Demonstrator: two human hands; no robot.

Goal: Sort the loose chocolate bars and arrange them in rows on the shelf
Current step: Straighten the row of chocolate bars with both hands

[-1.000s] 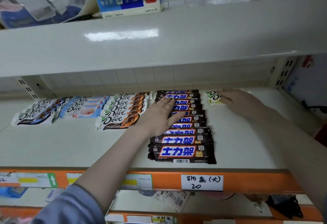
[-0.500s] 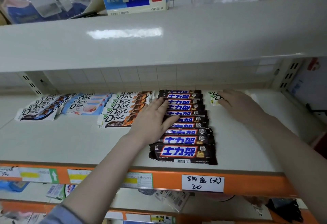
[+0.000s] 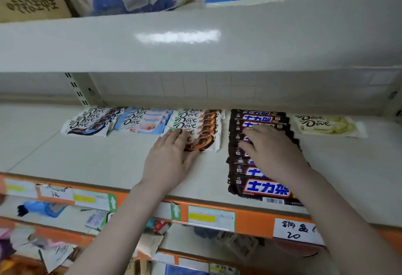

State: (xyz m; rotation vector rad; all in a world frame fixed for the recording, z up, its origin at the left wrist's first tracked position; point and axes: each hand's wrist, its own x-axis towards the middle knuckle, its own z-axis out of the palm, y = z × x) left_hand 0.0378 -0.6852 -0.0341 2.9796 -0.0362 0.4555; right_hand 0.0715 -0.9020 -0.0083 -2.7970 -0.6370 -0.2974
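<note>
Resting flat with straight fingers, the left hand (image 3: 171, 161) touches the orange bars' (image 3: 199, 126) front; right hand (image 3: 272, 153) presses the dark row (image 3: 258, 187) running front-to-back.

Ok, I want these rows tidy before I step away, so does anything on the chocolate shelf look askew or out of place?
Mostly neat. The front bar of the orange Dove row sits slightly skewed, under the left hand. The dark bar row drifts off line toward the front, where the right hand rests.
</note>
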